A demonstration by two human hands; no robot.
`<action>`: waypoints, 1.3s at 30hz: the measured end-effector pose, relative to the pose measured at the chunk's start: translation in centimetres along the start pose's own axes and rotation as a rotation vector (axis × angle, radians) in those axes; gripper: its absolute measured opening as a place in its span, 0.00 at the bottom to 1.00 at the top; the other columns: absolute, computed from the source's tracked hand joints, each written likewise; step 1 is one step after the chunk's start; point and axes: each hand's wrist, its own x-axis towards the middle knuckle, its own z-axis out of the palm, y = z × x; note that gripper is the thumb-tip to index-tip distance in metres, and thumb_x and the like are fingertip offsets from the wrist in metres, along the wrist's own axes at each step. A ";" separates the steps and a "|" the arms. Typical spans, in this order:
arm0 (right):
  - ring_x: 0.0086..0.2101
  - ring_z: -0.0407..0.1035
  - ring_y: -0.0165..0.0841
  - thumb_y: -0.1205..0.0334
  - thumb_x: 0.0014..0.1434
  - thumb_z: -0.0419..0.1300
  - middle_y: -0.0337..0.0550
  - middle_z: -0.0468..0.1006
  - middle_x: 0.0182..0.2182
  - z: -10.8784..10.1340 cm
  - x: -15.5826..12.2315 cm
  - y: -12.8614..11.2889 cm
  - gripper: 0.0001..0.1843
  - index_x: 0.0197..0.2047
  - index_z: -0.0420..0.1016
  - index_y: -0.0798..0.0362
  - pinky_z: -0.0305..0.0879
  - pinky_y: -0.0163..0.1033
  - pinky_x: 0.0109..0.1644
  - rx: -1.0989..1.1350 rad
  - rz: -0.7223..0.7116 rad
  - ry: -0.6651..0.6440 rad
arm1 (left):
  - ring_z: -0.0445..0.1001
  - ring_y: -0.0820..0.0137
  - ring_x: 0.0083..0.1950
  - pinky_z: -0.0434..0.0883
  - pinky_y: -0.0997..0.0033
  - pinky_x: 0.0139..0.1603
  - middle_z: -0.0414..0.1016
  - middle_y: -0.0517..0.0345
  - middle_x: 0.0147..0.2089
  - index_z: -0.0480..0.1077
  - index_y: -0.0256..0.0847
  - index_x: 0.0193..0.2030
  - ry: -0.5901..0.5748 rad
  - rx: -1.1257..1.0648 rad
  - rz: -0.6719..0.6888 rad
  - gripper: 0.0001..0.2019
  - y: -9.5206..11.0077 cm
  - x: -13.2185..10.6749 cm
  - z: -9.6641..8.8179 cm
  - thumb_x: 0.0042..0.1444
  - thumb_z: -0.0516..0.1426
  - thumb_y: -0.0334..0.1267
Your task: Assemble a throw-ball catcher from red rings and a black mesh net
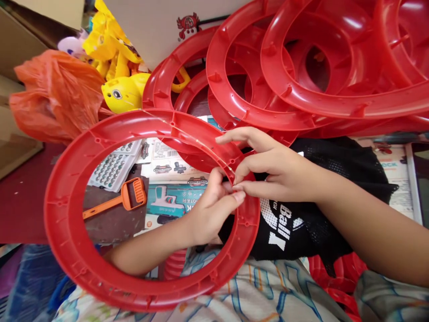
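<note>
I watch from the head camera, and I take the clock from the centre of the large red plastic ring [58, 205], which is near the person, tilted. Its six o'clock side is over the pale patterned cloth [264, 286] of the lap, perhaps to steady it. The left hand [214, 203] reaches up through the opening and pinches the inner edge near three o'clock. The right hand [275, 167] is half curled there, fingertips at the lower end of a thin yellowish cord [197, 141] lying along the rim from twelve; whether it grips the cord, I cannot tell.

Through the opening, toward ten, I see an orange plastic rake-like tool [134, 194] on the dark red counter [23, 197]. Outside, black mesh fabric [301, 241] is at three, more red plastic rings [273, 62] are piled around one, seemingly to save room, and a crumpled orange plastic bag [56, 89] is toward ten-thirty.
</note>
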 end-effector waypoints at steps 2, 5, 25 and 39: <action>0.62 0.60 0.39 0.65 0.57 0.65 0.50 0.67 0.58 0.0 0.0 0.0 0.04 0.31 0.78 0.55 0.60 0.48 0.66 0.052 0.030 0.025 | 0.73 0.73 0.41 0.73 0.71 0.43 0.70 0.61 0.42 0.57 0.45 0.49 0.047 0.002 0.086 0.15 0.1 0.4 -0.2 0.59 0.59 0.37; 0.60 0.63 0.39 0.65 0.52 0.68 0.47 0.68 0.57 0.1 0.1 -0.2 0.03 0.29 0.78 0.54 0.62 0.47 0.65 0.143 0.115 0.069 | 0.75 0.72 0.42 0.74 0.72 0.44 0.73 0.60 0.42 0.61 0.43 0.48 0.039 0.038 0.096 0.18 0.6 0.7 -0.6 0.54 0.64 0.35; 0.67 0.53 0.39 0.68 0.50 0.67 0.42 0.61 0.65 0.2 0.1 -0.8 0.02 0.28 0.79 0.53 0.48 0.47 0.71 0.237 0.153 0.109 | 0.59 0.79 0.31 0.64 0.79 0.28 0.58 0.64 0.35 0.56 0.42 0.43 -0.147 0.288 -0.090 0.12 1.9 -0.3 0.2 0.56 0.56 0.29; 0.44 0.74 0.33 0.68 0.51 0.68 0.42 0.77 0.38 0.1 0.3 -0.9 0.04 0.28 0.77 0.56 0.70 0.44 0.55 0.518 0.280 0.115 | 0.79 0.66 0.50 0.77 0.67 0.49 0.76 0.52 0.53 0.63 0.46 0.56 -0.232 -0.261 -0.080 0.19 0.0 -2.2 0.6 0.59 0.61 0.36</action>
